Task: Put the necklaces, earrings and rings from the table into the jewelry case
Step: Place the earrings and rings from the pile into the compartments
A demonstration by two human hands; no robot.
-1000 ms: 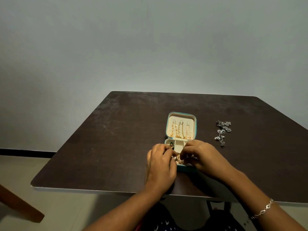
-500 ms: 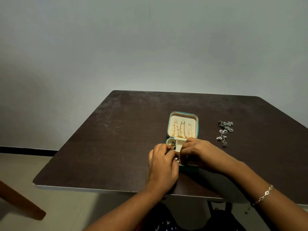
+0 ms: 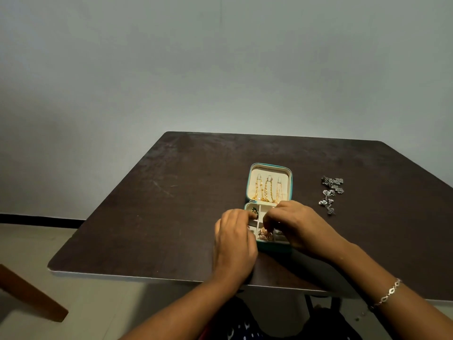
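With gold chain necklaces (image 3: 267, 192) hung in the lid of the open teal, cream-lined jewelry case (image 3: 247, 190) and small pieces in its tray, the left hand (image 3: 232, 239) and right hand (image 3: 301, 227) curl over that tray, any held item indeterminable, while silver flower-shaped jewellery (image 3: 331, 195) lies unstowed on the dark brown table (image 3: 171, 204), right of the case.

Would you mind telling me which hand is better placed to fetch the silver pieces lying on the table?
The right hand, probably: the silver pieces lie right of the jewelry case, on that hand's side. The left hand would have to cross over the case.
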